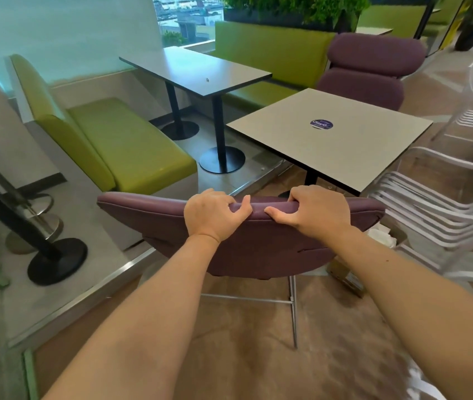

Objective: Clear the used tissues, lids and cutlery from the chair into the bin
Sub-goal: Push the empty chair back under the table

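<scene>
Both hands, left hand [210, 215] and right hand [314, 210], grasp the purple chair [258, 249] backrest's top edge; at 4 o'clock, crumpled tissues [381, 236] fill a cardboard box [345, 274].

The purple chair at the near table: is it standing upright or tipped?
Cannot tell: the purple chair shows only its back, gripped by left hand and right hand.

The purple chair [241, 249] seat is hidden behind its backrest, and white tissues [381, 236] beside it are mostly blocked by the right forearm.
</scene>
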`<act>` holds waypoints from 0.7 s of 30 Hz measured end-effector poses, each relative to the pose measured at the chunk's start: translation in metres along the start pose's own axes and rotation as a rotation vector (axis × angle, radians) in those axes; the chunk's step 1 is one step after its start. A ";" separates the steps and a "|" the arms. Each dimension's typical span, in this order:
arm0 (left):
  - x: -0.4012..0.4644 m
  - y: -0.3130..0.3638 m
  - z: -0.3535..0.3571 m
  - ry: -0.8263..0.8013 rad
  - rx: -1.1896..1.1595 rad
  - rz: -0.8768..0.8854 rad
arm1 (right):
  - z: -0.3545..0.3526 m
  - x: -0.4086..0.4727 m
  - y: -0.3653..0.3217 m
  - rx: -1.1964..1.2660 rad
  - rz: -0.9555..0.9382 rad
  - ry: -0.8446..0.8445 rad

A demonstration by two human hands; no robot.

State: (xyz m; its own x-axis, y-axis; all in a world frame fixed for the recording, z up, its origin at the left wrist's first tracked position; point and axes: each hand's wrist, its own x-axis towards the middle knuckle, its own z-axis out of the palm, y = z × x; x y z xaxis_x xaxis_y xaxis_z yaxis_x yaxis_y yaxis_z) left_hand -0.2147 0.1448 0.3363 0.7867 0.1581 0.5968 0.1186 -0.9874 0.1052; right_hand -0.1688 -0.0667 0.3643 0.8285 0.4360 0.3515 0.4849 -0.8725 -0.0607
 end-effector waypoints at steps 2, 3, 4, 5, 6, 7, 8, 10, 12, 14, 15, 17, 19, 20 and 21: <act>0.012 -0.011 0.008 0.010 -0.009 0.017 | 0.006 0.012 -0.006 -0.001 0.005 0.017; 0.017 -0.016 0.011 0.020 -0.021 0.026 | 0.009 0.018 -0.009 0.000 0.010 0.023; 0.023 -0.021 0.015 0.030 -0.031 0.037 | 0.012 0.024 -0.011 0.000 0.018 0.031; 0.028 -0.026 0.018 0.030 -0.035 0.043 | 0.014 0.029 -0.014 0.002 0.024 0.034; 0.035 -0.032 0.022 0.030 -0.032 0.049 | 0.018 0.035 -0.017 0.003 0.032 0.040; 0.039 -0.036 0.025 0.029 -0.029 0.050 | 0.020 0.040 -0.021 0.000 0.038 0.045; 0.044 -0.042 0.029 0.032 -0.024 0.053 | 0.023 0.046 -0.024 -0.003 0.041 0.053; 0.054 -0.050 0.034 0.033 -0.028 0.052 | 0.028 0.056 -0.030 0.001 0.042 0.066; 0.060 -0.055 0.038 0.028 -0.049 0.045 | 0.032 0.063 -0.033 0.012 0.041 0.071; 0.064 -0.057 0.039 0.020 -0.060 0.047 | 0.033 0.067 -0.034 0.011 0.042 0.077; 0.064 -0.057 0.040 0.020 -0.060 0.054 | 0.033 0.068 -0.033 0.006 0.042 0.080; 0.063 -0.055 0.040 0.014 -0.044 0.065 | 0.034 0.067 -0.032 -0.001 0.039 0.088; 0.058 -0.053 0.039 -0.002 -0.027 0.042 | 0.035 0.064 -0.030 -0.003 0.034 0.087; 0.056 -0.052 0.038 -0.007 -0.025 0.017 | 0.036 0.063 -0.029 -0.001 0.030 0.085; 0.052 -0.049 0.037 -0.010 -0.020 -0.015 | 0.037 0.062 -0.027 0.007 0.020 0.083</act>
State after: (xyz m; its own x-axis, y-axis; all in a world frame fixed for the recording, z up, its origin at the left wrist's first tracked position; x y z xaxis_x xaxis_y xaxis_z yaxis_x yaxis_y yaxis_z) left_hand -0.1574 0.2013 0.3324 0.7912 0.1724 0.5868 0.1184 -0.9845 0.1297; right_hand -0.1204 -0.0085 0.3533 0.8119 0.3988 0.4264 0.4712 -0.8788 -0.0751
